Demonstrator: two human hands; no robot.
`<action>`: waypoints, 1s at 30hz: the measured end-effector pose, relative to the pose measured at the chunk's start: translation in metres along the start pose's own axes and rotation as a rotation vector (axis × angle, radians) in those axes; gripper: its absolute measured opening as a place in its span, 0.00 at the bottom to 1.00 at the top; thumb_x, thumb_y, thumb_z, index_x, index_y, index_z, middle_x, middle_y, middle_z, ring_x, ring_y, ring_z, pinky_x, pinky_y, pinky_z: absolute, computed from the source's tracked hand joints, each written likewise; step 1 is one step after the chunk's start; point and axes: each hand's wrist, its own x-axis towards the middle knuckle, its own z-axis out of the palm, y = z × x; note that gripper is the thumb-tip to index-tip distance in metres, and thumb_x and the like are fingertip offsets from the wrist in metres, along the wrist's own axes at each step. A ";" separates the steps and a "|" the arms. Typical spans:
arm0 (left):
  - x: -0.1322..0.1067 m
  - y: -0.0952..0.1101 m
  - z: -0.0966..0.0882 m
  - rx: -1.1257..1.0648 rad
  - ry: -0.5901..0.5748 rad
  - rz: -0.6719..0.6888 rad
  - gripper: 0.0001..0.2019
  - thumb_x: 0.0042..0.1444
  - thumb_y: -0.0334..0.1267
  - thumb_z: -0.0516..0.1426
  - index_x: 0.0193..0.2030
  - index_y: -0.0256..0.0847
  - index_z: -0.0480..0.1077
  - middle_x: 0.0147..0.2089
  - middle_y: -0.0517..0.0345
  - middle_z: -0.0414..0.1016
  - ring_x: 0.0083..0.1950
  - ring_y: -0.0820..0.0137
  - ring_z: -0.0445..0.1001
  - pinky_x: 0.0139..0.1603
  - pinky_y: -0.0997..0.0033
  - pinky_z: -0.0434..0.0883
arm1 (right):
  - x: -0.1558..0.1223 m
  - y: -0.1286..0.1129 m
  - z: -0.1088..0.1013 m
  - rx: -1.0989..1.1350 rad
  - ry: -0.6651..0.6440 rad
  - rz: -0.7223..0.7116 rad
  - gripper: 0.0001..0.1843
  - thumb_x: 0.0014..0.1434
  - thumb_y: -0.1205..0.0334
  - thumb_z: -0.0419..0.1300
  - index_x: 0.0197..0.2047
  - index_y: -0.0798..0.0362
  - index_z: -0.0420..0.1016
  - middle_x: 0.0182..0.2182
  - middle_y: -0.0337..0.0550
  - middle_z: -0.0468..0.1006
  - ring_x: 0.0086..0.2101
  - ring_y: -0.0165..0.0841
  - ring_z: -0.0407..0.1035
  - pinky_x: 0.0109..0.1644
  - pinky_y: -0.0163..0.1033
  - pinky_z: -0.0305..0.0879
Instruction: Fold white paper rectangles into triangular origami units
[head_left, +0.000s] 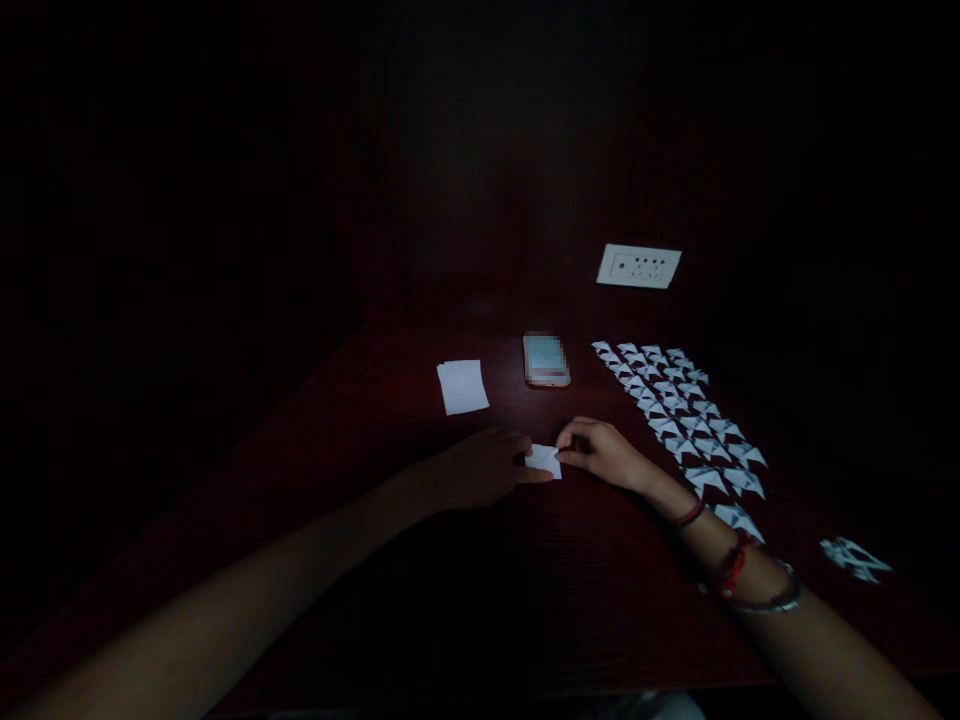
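Observation:
A small square of white paper [543, 459] with crease lines lies on the dark reddish table in front of me. My left hand [491, 467] holds it from the left, the thumb along its near edge and the fingers at its far left side. At its right corner, my right hand [600, 452] pinches the paper between thumb and fingertips. Just beyond my left hand is a stack of plain white paper sheets [463, 387]. Rows of folded paper figures [675, 403] with pointed ends stand to the right, beyond my right forearm.
A phone [546, 359] with a lit, blurred screen lies behind the folded paper. Several more white folded pieces [855, 560] sit at the far right. A white socket plate [639, 267] is on the dark back panel. The surroundings are very dim.

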 end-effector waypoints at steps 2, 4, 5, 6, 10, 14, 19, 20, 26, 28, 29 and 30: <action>0.000 0.000 0.001 0.009 -0.002 -0.004 0.20 0.54 0.30 0.49 0.53 0.52 0.58 0.47 0.53 0.62 0.45 0.67 0.62 0.42 0.68 0.60 | 0.000 0.000 0.000 0.007 -0.013 -0.020 0.01 0.49 0.68 0.57 0.29 0.56 0.68 0.28 0.39 0.68 0.28 0.26 0.61 0.33 0.32 0.58; 0.000 0.001 0.002 0.019 0.002 -0.011 0.20 0.55 0.31 0.49 0.53 0.53 0.58 0.47 0.53 0.61 0.45 0.67 0.62 0.42 0.68 0.60 | 0.000 0.000 0.000 0.011 -0.030 -0.051 0.01 0.50 0.69 0.56 0.28 0.56 0.68 0.28 0.40 0.68 0.29 0.27 0.62 0.33 0.32 0.58; 0.001 0.001 0.003 0.021 0.004 -0.011 0.19 0.55 0.31 0.49 0.53 0.53 0.57 0.47 0.52 0.61 0.45 0.67 0.62 0.42 0.68 0.60 | 0.000 0.000 0.000 0.012 -0.035 -0.067 0.01 0.50 0.69 0.55 0.28 0.56 0.67 0.28 0.40 0.68 0.30 0.27 0.62 0.34 0.33 0.59; 0.001 0.002 0.003 0.021 0.006 -0.011 0.19 0.56 0.31 0.48 0.53 0.53 0.57 0.47 0.52 0.61 0.44 0.67 0.62 0.41 0.68 0.61 | 0.000 -0.001 0.000 0.012 -0.037 -0.081 0.02 0.51 0.70 0.55 0.28 0.56 0.67 0.28 0.40 0.68 0.30 0.27 0.62 0.35 0.33 0.59; 0.003 0.003 0.004 0.014 0.002 -0.034 0.17 0.57 0.33 0.47 0.52 0.52 0.59 0.46 0.52 0.62 0.42 0.67 0.63 0.39 0.68 0.61 | -0.001 -0.008 -0.002 0.018 0.003 -0.095 0.03 0.53 0.70 0.52 0.29 0.56 0.66 0.28 0.40 0.68 0.29 0.27 0.63 0.35 0.33 0.59; 0.004 0.003 0.001 0.013 0.002 -0.023 0.17 0.56 0.32 0.47 0.52 0.51 0.60 0.46 0.51 0.62 0.43 0.67 0.62 0.39 0.68 0.61 | -0.003 -0.013 -0.004 0.042 -0.006 -0.090 0.04 0.54 0.69 0.51 0.30 0.56 0.66 0.27 0.39 0.71 0.28 0.26 0.64 0.33 0.32 0.60; 0.003 0.003 0.000 0.003 0.005 -0.024 0.18 0.55 0.31 0.48 0.52 0.51 0.60 0.44 0.52 0.62 0.42 0.68 0.63 0.39 0.69 0.61 | -0.005 -0.013 -0.004 0.064 -0.008 -0.080 0.08 0.50 0.67 0.56 0.36 0.55 0.69 0.30 0.39 0.74 0.30 0.27 0.66 0.35 0.32 0.61; 0.003 0.003 0.001 0.006 0.010 -0.026 0.18 0.54 0.31 0.48 0.52 0.51 0.59 0.45 0.52 0.62 0.42 0.68 0.63 0.39 0.69 0.61 | -0.006 -0.012 -0.004 0.070 -0.007 -0.078 0.09 0.49 0.67 0.56 0.37 0.55 0.70 0.30 0.39 0.74 0.30 0.27 0.67 0.35 0.32 0.62; 0.001 0.000 0.003 -0.021 0.007 -0.014 0.20 0.54 0.30 0.49 0.54 0.52 0.57 0.45 0.52 0.61 0.42 0.68 0.62 0.40 0.69 0.61 | -0.006 -0.011 -0.005 0.047 -0.046 -0.093 0.07 0.51 0.67 0.55 0.32 0.54 0.74 0.29 0.39 0.75 0.30 0.27 0.68 0.35 0.33 0.62; 0.000 -0.001 0.004 -0.029 0.010 -0.014 0.21 0.54 0.31 0.49 0.54 0.52 0.57 0.46 0.52 0.61 0.42 0.68 0.62 0.40 0.69 0.61 | -0.007 -0.012 -0.006 0.048 -0.079 -0.133 0.07 0.51 0.68 0.55 0.30 0.54 0.74 0.30 0.40 0.74 0.31 0.28 0.68 0.36 0.32 0.62; 0.000 -0.002 0.005 -0.034 0.014 -0.017 0.21 0.53 0.31 0.49 0.54 0.53 0.56 0.46 0.53 0.61 0.42 0.68 0.63 0.40 0.69 0.61 | -0.007 -0.012 -0.006 0.051 -0.092 -0.156 0.07 0.52 0.68 0.54 0.30 0.54 0.74 0.30 0.40 0.74 0.31 0.27 0.68 0.37 0.32 0.62; 0.000 -0.003 0.006 -0.040 0.019 -0.018 0.21 0.53 0.31 0.50 0.54 0.53 0.57 0.46 0.53 0.61 0.43 0.68 0.63 0.41 0.68 0.61 | -0.007 -0.012 -0.007 0.053 -0.101 -0.178 0.07 0.52 0.68 0.54 0.30 0.54 0.74 0.31 0.41 0.74 0.32 0.28 0.68 0.37 0.32 0.62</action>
